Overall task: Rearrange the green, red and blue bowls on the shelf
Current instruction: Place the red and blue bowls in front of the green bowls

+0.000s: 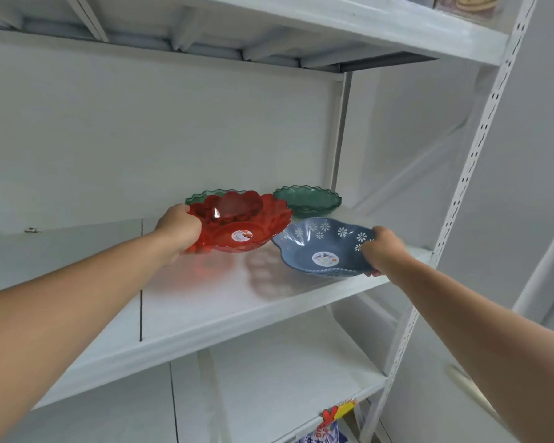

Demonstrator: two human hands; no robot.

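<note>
My left hand (180,228) grips the left rim of a clear red scalloped bowl (253,223), held tilted just above the white shelf (205,302); a second red bowl seems nested in it. My right hand (381,251) holds the right rim of a blue bowl (314,244) with white flowers, also tilted, its near edge low over the shelf. Two green wavy-rimmed bowls stand at the back: one (307,199) to the right, the other (202,196) mostly hidden behind the red bowl.
A white perforated upright (461,193) frames the shelf's right side. Another shelf board (349,24) hangs overhead, and a lower shelf (269,378) sits below with a packaged item (323,434) and a red-yellow tag at its front edge. A small metal clip (32,230) lies far left.
</note>
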